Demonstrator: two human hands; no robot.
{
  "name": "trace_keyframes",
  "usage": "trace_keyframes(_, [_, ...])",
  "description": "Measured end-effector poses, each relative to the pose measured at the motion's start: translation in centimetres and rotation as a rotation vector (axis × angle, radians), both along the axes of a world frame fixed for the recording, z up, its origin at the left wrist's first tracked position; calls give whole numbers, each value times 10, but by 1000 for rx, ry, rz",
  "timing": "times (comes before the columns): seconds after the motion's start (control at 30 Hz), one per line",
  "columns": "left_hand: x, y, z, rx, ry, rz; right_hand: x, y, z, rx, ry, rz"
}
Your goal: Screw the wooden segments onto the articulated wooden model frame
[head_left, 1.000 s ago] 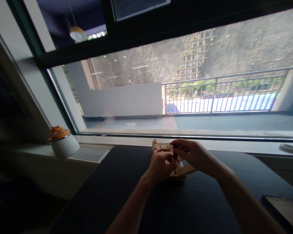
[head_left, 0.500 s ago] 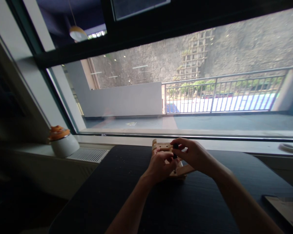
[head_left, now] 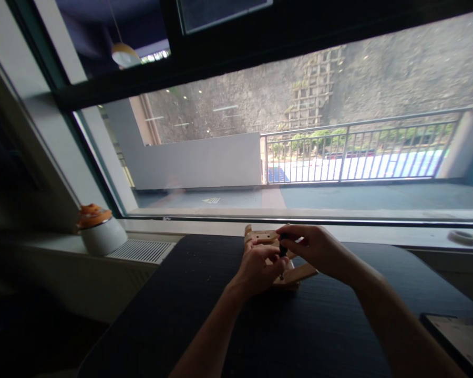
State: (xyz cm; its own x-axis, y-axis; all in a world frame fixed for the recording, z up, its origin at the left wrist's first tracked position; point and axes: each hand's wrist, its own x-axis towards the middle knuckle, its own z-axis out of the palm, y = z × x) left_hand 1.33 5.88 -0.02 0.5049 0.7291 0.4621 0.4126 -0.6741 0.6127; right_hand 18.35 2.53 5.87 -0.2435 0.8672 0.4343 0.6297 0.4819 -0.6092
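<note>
White pot (head_left: 102,237), orange-topped, contents unseen

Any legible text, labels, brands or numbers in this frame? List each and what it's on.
None can be read.
Flat sheet at the table's right edge: print partly pixelated, unreadable.
White mark on the terrace floor outside: too small to tell.
Wooden assembly under the left hand and the dark screwdriver in the right hand: no markings visible.

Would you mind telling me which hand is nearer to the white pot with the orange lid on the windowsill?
Left. The left hand rests on the wooden piece, on the side toward the white pot. The right hand is farther right, pinching a small dark tool.
</note>
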Motion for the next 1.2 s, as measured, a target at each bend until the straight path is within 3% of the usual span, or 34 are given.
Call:
trace_keyframes(0.37, [1, -1, 3, 3, 16, -6, 0, 3, -5, 28, 11, -47])
trace_keyframes(0.7, [1, -1, 1, 27, 3, 10, 0, -3, 4, -5, 39, 3])
trace_keyframes(1.2, [0, -3, 3, 17, 34, 11, 2, 7, -7, 15, 66, -44])
